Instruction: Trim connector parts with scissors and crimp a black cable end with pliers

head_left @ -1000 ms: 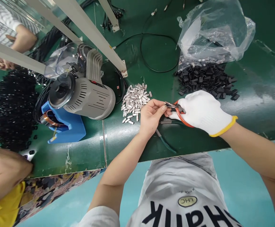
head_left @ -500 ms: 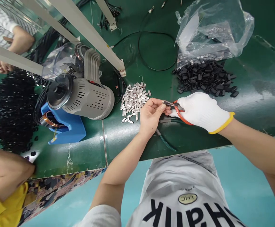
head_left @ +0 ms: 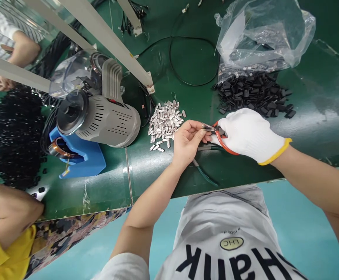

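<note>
My right hand (head_left: 249,134), in a white glove with a yellow cuff, is closed round red-handled pliers (head_left: 222,140). The plier jaws point left and meet the fingertips of my bare left hand (head_left: 187,142), which pinches a small metal piece I can barely make out. Both hands hover over the green table (head_left: 146,167). Just left of them lies a heap of small silver metal shells (head_left: 166,123). Behind my right hand is a pile of black plastic housings (head_left: 254,95). A thin green cable (head_left: 203,174) runs under my left hand toward the table edge.
A grey motor-like machine (head_left: 105,112) sits on a blue base (head_left: 84,155) at left. A clear plastic bag (head_left: 262,35) lies at the back right, with a looped black cable (head_left: 193,58) beside it. Another person's arm in yellow (head_left: 6,217) rests at lower left by black parts (head_left: 18,132).
Both hands stay together at the same spot, with only slight shifts of the pliers and fingers. The arm at lower left has moved a little.
</note>
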`<state>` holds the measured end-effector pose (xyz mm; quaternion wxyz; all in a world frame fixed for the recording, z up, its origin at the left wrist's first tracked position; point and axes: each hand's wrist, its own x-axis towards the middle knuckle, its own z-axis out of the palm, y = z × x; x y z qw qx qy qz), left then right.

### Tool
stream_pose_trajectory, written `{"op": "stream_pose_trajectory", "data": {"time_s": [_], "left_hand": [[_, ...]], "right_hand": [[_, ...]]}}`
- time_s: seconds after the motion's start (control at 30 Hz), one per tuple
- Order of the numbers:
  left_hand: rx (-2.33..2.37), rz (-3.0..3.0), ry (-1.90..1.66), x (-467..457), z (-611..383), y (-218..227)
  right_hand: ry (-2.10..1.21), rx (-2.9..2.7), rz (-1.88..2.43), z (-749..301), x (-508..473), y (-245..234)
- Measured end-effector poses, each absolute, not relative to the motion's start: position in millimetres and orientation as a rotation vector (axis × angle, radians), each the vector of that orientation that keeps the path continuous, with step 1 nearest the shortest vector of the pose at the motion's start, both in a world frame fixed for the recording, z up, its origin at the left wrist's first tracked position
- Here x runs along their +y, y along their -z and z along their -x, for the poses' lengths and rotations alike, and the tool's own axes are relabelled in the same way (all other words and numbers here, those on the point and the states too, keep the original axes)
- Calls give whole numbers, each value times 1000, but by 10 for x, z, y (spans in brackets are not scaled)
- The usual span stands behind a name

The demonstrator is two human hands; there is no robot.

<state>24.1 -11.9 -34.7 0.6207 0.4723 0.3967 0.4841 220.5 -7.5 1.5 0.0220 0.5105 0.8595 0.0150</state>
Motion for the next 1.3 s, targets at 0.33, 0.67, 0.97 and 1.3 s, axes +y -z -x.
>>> {"op": "stream_pose_trajectory", "data": {"time_s": [0.33,0.67,0.97,1.3], "left_hand": [[916,-1038,-1113,-121,-235,409],[950,-1118,-1113,-111,-247,322],[948,-1107,-1076,-117,-246,393],[933,-1117,-1048,-104,-216,422]], "right_hand": [[-96,2653,-1580,-2212,-117,55],[-61,2647,-1572,-2238,-86,-49],[-57,2612,-1534,-2224,-99,-73],[39,2596,-1548,-2215,-102,-53]]}}
